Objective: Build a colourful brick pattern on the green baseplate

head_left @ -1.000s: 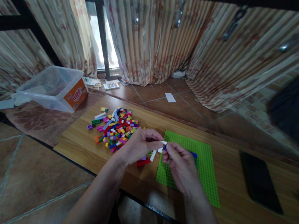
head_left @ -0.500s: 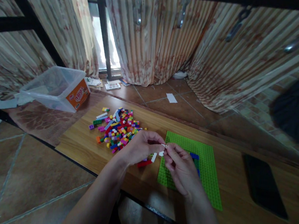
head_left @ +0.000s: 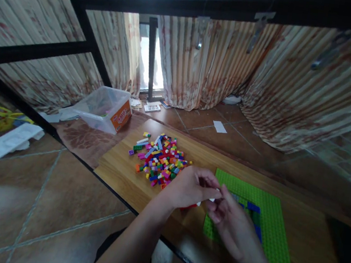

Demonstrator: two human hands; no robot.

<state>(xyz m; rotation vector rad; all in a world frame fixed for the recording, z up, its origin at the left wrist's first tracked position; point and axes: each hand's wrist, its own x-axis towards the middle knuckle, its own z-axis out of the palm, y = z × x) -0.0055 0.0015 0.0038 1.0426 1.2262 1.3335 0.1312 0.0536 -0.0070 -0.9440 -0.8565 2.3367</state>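
Close together over the left edge of a green studded baseplate [head_left: 278, 229], my two hands meet at the fingertips. Between thumb and fingers, my left hand [head_left: 187, 188] pinches a small white toy brick [head_left: 213, 199], mostly covered by the fingers. My right hand [head_left: 234, 224] has its fingers curled against the same brick from the other side. Blue bricks [head_left: 253, 207] sit on the baseplate behind my right hand, which partly hides them. A red piece [head_left: 189, 206] shows just under my left wrist.
A pile of mixed coloured bricks [head_left: 162, 159] lies on the wooden table [head_left: 120, 163] left of my hands. Beyond the table's far left end is a clear plastic box [head_left: 100, 116] with an orange label. A dark flat object [head_left: 341, 241] lies at the right. Black metal bars [head_left: 178, 4] cross above.
My view has swung left, so the table and hands appear farther right and lower. The fingers have shifted around the white brick, and my right hand has opened out slightly.
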